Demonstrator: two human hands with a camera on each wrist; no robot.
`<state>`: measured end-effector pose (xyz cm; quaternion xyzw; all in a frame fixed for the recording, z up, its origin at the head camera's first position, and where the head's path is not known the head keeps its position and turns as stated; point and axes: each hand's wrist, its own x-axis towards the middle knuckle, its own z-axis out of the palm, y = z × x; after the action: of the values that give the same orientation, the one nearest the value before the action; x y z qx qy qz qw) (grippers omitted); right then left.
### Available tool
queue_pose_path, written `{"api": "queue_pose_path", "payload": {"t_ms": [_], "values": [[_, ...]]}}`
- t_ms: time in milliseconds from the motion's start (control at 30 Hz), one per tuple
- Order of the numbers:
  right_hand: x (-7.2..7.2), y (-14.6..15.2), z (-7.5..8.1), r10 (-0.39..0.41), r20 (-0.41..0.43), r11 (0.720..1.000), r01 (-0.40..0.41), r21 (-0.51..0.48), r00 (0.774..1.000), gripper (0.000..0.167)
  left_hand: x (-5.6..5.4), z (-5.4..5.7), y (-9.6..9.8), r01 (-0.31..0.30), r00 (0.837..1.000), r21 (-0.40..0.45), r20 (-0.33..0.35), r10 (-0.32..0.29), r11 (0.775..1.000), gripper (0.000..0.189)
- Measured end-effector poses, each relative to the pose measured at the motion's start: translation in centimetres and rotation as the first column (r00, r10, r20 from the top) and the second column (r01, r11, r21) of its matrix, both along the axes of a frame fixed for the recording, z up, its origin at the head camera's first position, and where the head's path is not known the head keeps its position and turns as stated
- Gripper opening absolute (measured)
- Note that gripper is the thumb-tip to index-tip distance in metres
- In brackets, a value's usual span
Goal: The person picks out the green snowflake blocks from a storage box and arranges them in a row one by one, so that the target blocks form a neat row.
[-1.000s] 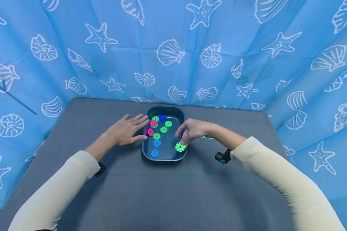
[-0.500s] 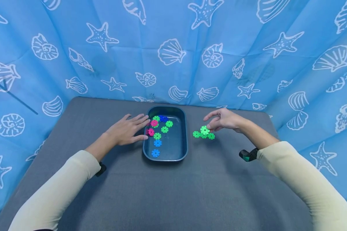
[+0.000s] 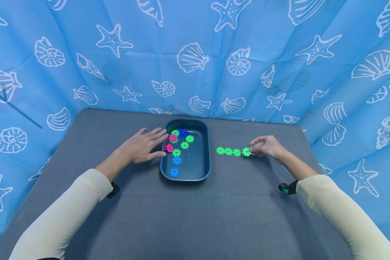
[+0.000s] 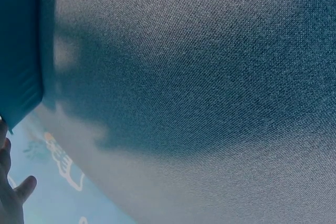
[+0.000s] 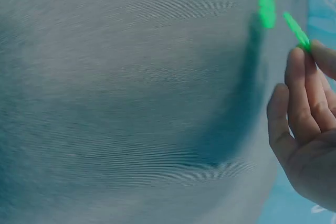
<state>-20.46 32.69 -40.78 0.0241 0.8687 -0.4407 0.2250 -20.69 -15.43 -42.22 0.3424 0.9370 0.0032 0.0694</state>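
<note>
My right hand point(image 3: 267, 147) pinches a green notched plastic disc point(image 3: 246, 151) between thumb and fingers, at the right end of a row of green discs point(image 3: 228, 151) on the table. In the right wrist view this disc point(image 5: 295, 30) is tilted and held just above the cloth, apart from the row. My left hand point(image 3: 145, 145) lies with straight fingers at the left rim of a dark blue tray point(image 3: 185, 180). Inside the tray are pink discs point(image 3: 169, 148), light blue discs point(image 3: 174, 172), dark blue discs point(image 3: 183, 133) and several green discs point(image 3: 184, 145).
The grey cloth-covered table point(image 3: 195, 216) stretches in front of the tray and to both sides. A blue curtain point(image 3: 169, 43) with white shells and starfish hangs directly behind the table's back edge.
My right hand has carried the green disc out from over the tray, rightward past the green discs on the table, to the row's right end. The left hand has stayed in place.
</note>
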Motion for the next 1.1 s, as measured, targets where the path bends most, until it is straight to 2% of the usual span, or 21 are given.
{"api": "queue_pose_path", "payload": {"t_ms": [300,467,700,1100], "values": [[0.3,0.9,-3.1,-0.112,-0.047,0.994,0.112,0.01,0.993,0.033,0.0,0.0,-0.1,-0.003,1.0,0.006,0.011,0.003,1.0,0.08],[0.4,0.6,-4.3,-0.141,-0.094,0.989,0.144,0.021,0.986,0.031,0.0,-0.1,-0.2,-0.004,1.0,0.008,0.01,0.004,1.0,0.08],[0.7,0.2,-4.8,-0.19,-0.138,0.981,0.194,0.011,0.972,0.028,0.1,-0.1,-0.2,0.001,1.0,0.014,-0.006,-0.001,1.0,0.08],[1.1,0.6,-4.8,-0.207,-0.119,0.978,0.204,-0.036,0.971,0.027,0.0,-0.1,-0.1,-0.003,1.0,0.018,0.007,0.003,1.0,0.079]]}}
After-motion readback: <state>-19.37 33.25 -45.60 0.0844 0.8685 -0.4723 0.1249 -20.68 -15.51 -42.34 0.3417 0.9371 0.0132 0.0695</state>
